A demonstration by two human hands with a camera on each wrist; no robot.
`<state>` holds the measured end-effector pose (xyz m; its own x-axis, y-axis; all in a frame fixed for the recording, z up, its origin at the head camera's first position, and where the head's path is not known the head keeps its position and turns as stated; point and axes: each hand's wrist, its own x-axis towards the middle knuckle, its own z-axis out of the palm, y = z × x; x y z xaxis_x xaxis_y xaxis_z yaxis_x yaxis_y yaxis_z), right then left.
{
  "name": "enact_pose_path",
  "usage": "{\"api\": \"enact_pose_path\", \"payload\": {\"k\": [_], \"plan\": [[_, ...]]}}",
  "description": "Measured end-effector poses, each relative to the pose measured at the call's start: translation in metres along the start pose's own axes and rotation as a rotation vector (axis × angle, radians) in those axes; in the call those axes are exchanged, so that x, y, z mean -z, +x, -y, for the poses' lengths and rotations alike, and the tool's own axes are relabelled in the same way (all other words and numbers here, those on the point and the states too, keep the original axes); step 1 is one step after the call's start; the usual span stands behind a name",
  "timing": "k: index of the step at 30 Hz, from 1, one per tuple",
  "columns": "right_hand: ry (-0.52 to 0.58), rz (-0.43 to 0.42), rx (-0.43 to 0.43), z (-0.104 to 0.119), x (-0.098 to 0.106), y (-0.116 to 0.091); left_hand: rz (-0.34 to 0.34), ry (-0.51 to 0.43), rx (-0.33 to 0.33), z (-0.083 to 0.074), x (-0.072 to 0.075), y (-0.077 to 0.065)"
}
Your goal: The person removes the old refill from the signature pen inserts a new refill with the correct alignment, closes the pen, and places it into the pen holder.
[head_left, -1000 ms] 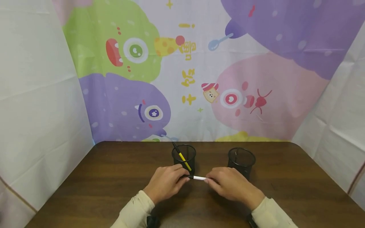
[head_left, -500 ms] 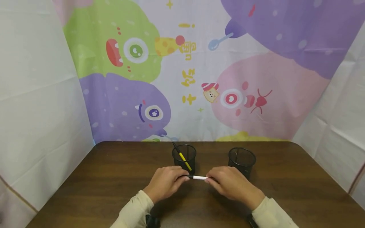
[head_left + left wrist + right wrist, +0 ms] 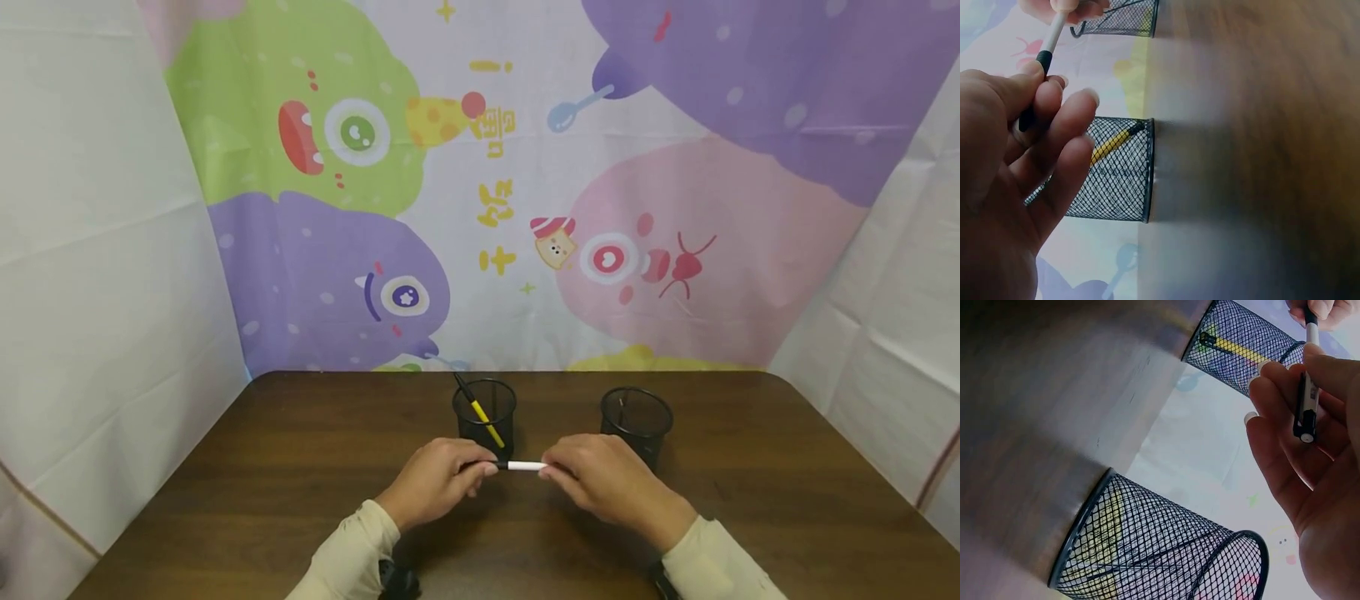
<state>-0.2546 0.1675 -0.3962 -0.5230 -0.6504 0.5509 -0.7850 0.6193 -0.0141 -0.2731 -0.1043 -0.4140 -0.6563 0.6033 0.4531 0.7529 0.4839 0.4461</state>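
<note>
A white pen (image 3: pixel 527 466) with a black grip and black clip lies level between both hands above the table. My left hand (image 3: pixel 431 483) pinches its black end between thumb and fingers; in the left wrist view the other fingers are spread loosely below. My right hand (image 3: pixel 607 479) pinches the white clip end, best seen in the right wrist view, where the pen's end (image 3: pixel 1307 422) pokes past the thumb. Just behind the left hand stands a black mesh pen cup (image 3: pixel 464 423) with a yellow-and-black pen (image 3: pixel 483 417) leaning in it.
A second black mesh pen cup (image 3: pixel 647 446) stands behind the right hand, partly covered by it. Brown wooden table (image 3: pixel 300 467) runs beneath everything. A cartoon-printed cloth (image 3: pixel 495 317) hangs at the back, with white cloth at both sides.
Both hands have stayed nearly still, rising very slightly. The pen is still between them and lies a little more level. Both cups stand where they were.
</note>
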Motion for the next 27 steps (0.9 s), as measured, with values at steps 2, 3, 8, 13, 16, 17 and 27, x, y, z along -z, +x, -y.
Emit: {"api": "enact_pose_path", "payload": {"k": [2,3,8,13,16,17,27], "plan": [[0.001,-0.012,0.001,0.0,0.0,0.0,0.024,-0.079,0.027,0.001,0.0,0.0],[0.002,-0.02,0.003,0.0,-0.001,0.0,0.034,-0.115,0.042,0.002,0.0,-0.001],[0.006,-0.053,0.024,0.0,-0.002,0.001,0.06,-0.27,0.117,0.003,0.001,-0.001],[0.0,-0.068,0.027,0.0,-0.002,0.0,0.028,-0.327,0.129,0.003,0.0,0.0],[-0.002,-0.064,0.008,-0.001,-0.002,-0.001,-0.006,-0.338,0.105,0.002,-0.002,0.001],[-0.004,-0.059,0.0,-0.001,-0.002,-0.001,-0.016,-0.346,0.097,0.001,-0.002,0.001],[0.004,-0.024,-0.048,0.001,-0.002,0.0,-0.076,-0.368,0.052,-0.007,-0.006,0.003]]}}
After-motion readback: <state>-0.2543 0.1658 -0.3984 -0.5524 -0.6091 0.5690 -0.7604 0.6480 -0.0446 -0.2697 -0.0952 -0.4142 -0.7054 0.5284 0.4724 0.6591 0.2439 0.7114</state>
